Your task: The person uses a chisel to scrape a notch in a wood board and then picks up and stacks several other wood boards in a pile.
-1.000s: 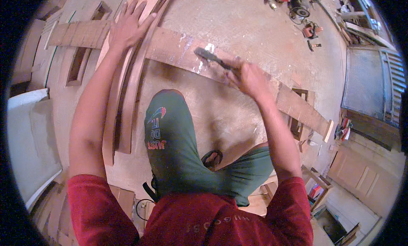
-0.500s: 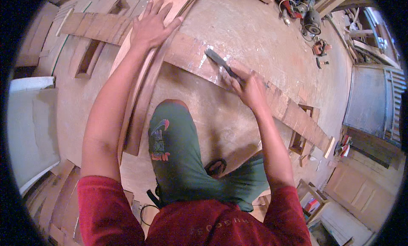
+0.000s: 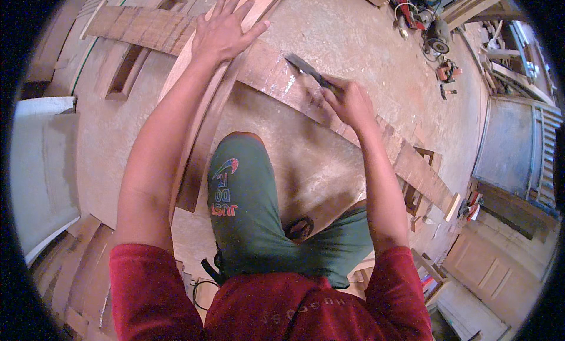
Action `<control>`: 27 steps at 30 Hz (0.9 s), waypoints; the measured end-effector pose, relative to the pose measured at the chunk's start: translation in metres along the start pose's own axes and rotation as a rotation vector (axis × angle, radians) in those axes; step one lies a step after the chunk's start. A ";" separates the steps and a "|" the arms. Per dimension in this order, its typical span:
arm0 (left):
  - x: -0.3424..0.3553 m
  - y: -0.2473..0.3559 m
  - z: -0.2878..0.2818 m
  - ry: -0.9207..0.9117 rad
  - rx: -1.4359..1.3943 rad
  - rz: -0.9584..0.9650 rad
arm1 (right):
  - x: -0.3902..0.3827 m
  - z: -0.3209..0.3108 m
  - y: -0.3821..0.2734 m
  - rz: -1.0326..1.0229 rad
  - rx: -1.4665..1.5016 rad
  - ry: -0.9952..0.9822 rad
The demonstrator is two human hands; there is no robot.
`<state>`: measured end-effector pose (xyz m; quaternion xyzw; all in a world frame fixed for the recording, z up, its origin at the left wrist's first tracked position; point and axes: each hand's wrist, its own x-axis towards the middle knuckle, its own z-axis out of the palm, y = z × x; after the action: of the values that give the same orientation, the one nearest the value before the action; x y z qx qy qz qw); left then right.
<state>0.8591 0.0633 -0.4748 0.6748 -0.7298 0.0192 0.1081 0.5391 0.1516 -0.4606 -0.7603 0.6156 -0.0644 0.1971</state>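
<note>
My left hand [image 3: 226, 33] lies spread on a stack of long pale wooden boards [image 3: 176, 77], which crosses over a long weathered plank [image 3: 136, 27]. In my right hand [image 3: 347, 99] is a dark flat scraper-like tool [image 3: 305, 66], its blade over white streaks [image 3: 291, 80] on the plank, right of the boards. My fingers wrap round its handle. My green-trousered legs [image 3: 244, 188] are bent below the plank, over the dusty floor [image 3: 318, 164].
Power tools [image 3: 436, 36] and timber offcuts [image 3: 471, 11] lie at upper right. A blue-grey panel [image 3: 500, 141] and a wooden door [image 3: 482, 258] are at the right. A pale sheet [image 3: 47, 176] and loose planks [image 3: 88, 270] are at the left. Wooden frames [image 3: 126, 70] lie near the plank.
The view has shifted, moving the plank up and right in the picture. Relative to it, the tool in my right hand has moved slightly left, toward the boards. My left hand stays on the boards.
</note>
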 end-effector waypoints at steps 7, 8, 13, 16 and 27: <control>-0.007 0.009 -0.030 -0.118 -0.181 -0.038 | -0.032 0.003 -0.011 0.045 -0.011 -0.025; -0.006 0.010 -0.033 -0.125 -0.189 -0.051 | -0.011 -0.007 -0.039 0.110 -0.024 -0.082; -0.008 0.001 -0.039 -0.147 -0.173 -0.079 | -0.048 0.007 -0.007 -0.009 0.064 -0.048; -0.007 0.015 -0.046 -0.174 -0.179 -0.078 | -0.047 0.013 -0.003 -0.023 0.131 0.024; -0.010 0.004 -0.040 -0.144 -0.187 -0.078 | -0.108 -0.001 -0.028 0.103 0.086 -0.107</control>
<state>0.8610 0.0801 -0.4369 0.6893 -0.7074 -0.1018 0.1187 0.5389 0.2593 -0.4335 -0.7209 0.6389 -0.0398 0.2655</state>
